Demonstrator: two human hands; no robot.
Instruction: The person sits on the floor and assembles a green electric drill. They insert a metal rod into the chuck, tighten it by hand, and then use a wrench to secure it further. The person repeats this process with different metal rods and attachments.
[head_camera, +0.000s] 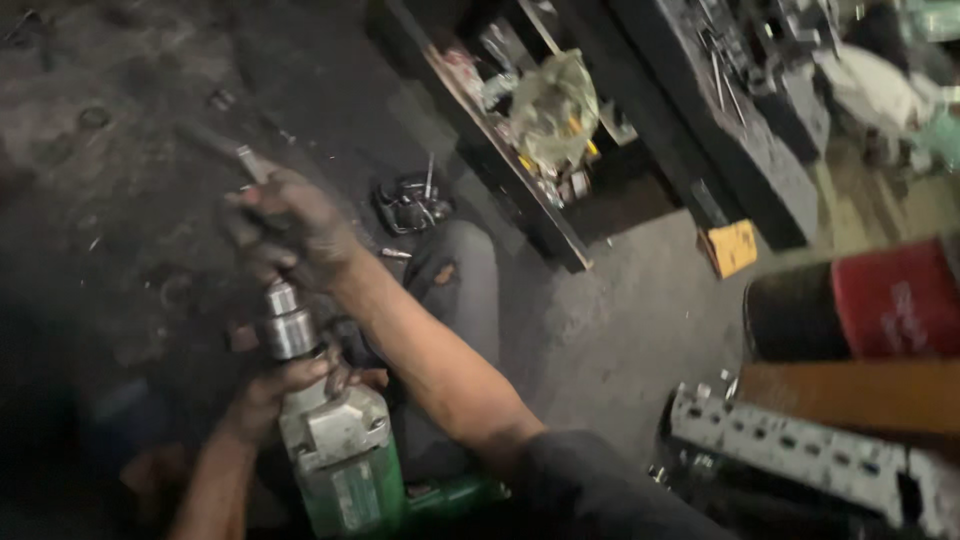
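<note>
A green and grey power drill (343, 459) points up from the lower middle, its metal chuck (287, 325) at the top. My left hand (285, 383) grips the drill just under the chuck. My right hand (293, 232), dirty with grease, is closed around a thin metal tool (222, 147) whose shaft sticks out up and to the left, right above the chuck. The picture is blurred.
The ground is a dark, greasy floor (120, 130). A small black part (410, 203) lies beyond my knee. A dark shelf (520, 180) holds a plastic bag and clutter. At right are a red and black cylinder (860, 300), a yellow tag (733, 247) and a grey metal block (800, 455).
</note>
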